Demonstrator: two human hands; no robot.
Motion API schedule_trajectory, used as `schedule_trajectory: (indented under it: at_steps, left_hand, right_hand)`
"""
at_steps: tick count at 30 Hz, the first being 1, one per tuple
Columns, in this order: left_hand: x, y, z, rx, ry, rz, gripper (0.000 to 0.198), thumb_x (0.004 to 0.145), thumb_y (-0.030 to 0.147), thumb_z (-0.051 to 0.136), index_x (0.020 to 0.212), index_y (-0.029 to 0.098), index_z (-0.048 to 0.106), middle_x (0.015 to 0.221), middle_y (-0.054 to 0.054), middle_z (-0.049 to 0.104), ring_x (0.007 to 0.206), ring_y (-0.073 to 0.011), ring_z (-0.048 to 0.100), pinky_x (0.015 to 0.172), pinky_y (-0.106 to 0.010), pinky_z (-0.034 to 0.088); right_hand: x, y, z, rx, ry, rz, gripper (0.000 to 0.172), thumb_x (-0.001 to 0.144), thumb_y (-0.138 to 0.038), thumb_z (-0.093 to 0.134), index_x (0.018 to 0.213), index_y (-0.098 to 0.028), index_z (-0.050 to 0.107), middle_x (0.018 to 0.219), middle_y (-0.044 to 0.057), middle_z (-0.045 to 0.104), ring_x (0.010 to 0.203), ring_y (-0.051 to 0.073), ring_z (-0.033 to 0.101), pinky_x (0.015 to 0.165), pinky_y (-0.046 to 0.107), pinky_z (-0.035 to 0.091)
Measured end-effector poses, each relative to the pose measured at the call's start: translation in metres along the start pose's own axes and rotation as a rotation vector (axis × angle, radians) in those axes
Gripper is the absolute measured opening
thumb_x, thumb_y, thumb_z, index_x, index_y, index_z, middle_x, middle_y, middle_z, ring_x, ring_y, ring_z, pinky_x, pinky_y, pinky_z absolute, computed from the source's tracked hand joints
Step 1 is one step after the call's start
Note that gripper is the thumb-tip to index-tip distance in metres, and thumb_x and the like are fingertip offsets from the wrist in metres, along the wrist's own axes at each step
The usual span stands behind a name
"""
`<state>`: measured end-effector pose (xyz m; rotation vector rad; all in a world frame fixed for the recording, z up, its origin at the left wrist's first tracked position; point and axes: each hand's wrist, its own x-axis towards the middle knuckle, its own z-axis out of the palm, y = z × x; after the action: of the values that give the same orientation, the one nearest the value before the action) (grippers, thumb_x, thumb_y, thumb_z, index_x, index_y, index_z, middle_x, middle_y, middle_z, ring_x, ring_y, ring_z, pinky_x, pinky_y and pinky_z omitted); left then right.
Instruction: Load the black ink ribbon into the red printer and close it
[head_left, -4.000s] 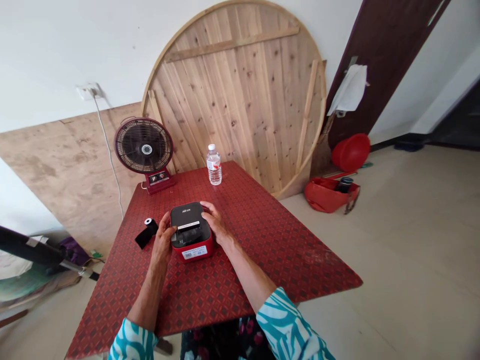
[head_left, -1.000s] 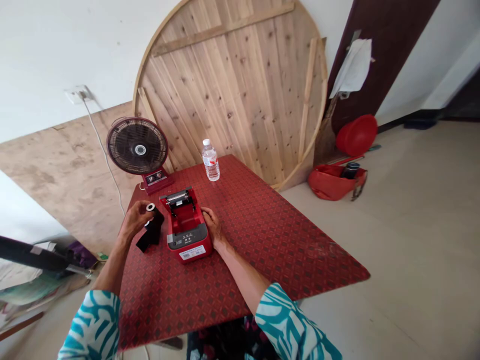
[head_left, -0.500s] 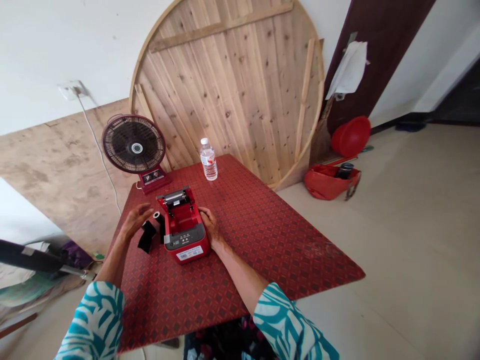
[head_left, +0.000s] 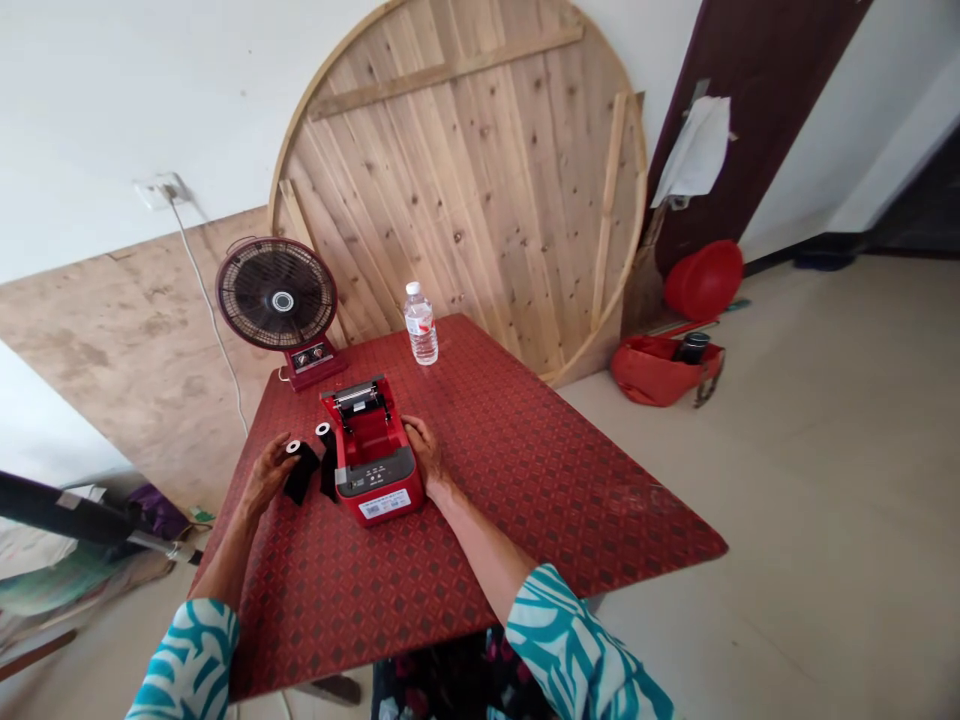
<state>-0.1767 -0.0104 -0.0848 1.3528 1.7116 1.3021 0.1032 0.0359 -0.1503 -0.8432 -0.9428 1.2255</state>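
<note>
A red and dark grey label printer [head_left: 379,475] sits on the table with its lid tipped back, showing a hollow red bay inside. My right hand [head_left: 426,452] is pressed along its right side, steadying it, with the fingers partly hidden behind the case. To the printer's left stand two black rolls with white cores. My left hand [head_left: 268,478] has its thumb and fingers on the outer black roll [head_left: 301,478], whose loose end hangs toward me. The other black roll [head_left: 327,465] stands between that one and the printer.
A red patterned cloth covers the table [head_left: 525,500]. At its back are a maroon fan [head_left: 279,300] and a water bottle [head_left: 421,325]. A round wooden tabletop [head_left: 465,190] leans on the wall. An orange bag [head_left: 652,372] lies on the floor at the right.
My left hand has come down from above the rolls and closed on the outer one, which now stands more upright. My right hand stays on the printer. The view has shifted slightly.
</note>
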Motion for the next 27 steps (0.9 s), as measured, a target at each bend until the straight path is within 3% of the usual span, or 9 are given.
schedule_trajectory:
  at_steps: [3,7,10,13,18,23,27]
  left_hand:
    - [-0.01,0.016,-0.007,-0.063,-0.019,-0.009,0.077,0.046,0.057,0.085,0.108,0.017,0.065,0.091,-0.008,0.073,0.081,-0.0241,0.07,0.071,-0.034,0.056]
    - [-0.03,0.055,-0.004,-0.14,-0.173,0.002,0.076,0.054,0.05,0.086,0.119,0.018,0.064,0.084,-0.006,0.073,0.065,-0.0197,0.067,0.058,-0.03,0.055]
    - [-0.038,0.084,0.02,-0.041,-0.319,0.105,0.066,0.061,0.048,0.082,0.118,0.018,0.068,0.093,-0.008,0.074,0.075,-0.0219,0.068,0.066,-0.031,0.056]
    - [-0.037,0.103,0.052,0.184,-0.367,0.282,0.05,0.066,0.042,0.079,0.111,0.022,0.072,0.093,-0.006,0.075,0.083,-0.0237,0.069,0.075,-0.033,0.055]
    - [-0.028,0.116,0.092,0.53,-0.401,0.436,0.026,0.066,0.022,0.076,0.091,0.027,0.076,0.087,-0.004,0.075,0.084,-0.027,0.069,0.079,-0.036,0.052]
    - [-0.015,0.116,0.12,0.961,-0.48,0.354,0.027,0.069,0.012,0.069,0.093,0.024,0.074,0.098,-0.011,0.075,0.097,-0.0341,0.068,0.084,-0.041,0.049]
    - [0.0,0.115,0.132,1.004,-0.583,0.314,0.022,0.064,0.007,0.069,0.083,0.019,0.073,0.088,-0.012,0.075,0.091,-0.0336,0.069,0.08,-0.038,0.05]
  right_hand:
    - [-0.001,-0.002,0.001,-0.002,-0.003,0.011,0.03,0.079,-0.044,0.055,0.099,-0.027,0.07,0.103,0.0,0.072,0.104,0.022,0.062,0.092,0.036,0.047]
    - [-0.002,-0.006,0.002,-0.004,-0.002,0.018,0.03,0.079,-0.043,0.054,0.099,-0.026,0.069,0.103,0.001,0.072,0.102,0.022,0.062,0.094,0.037,0.045]
    - [-0.002,-0.007,0.002,0.005,-0.001,0.02,0.03,0.079,-0.043,0.054,0.099,-0.026,0.069,0.103,0.001,0.071,0.101,0.021,0.062,0.094,0.037,0.046]
    - [-0.003,-0.008,0.002,0.004,-0.01,0.019,0.031,0.079,-0.043,0.054,0.099,-0.026,0.069,0.104,0.001,0.071,0.102,0.021,0.062,0.096,0.037,0.045]
    - [-0.005,-0.014,0.003,-0.038,0.001,0.019,0.031,0.079,-0.042,0.054,0.1,-0.026,0.069,0.105,0.002,0.071,0.104,0.022,0.061,0.098,0.039,0.043]
    - [-0.005,-0.014,0.003,-0.046,-0.001,0.004,0.032,0.079,-0.041,0.052,0.099,-0.025,0.07,0.105,0.003,0.071,0.105,0.023,0.062,0.098,0.039,0.044]
    - [-0.003,-0.011,0.002,-0.048,-0.006,0.0,0.031,0.079,-0.039,0.052,0.099,-0.024,0.07,0.105,0.003,0.07,0.105,0.022,0.061,0.099,0.039,0.043]
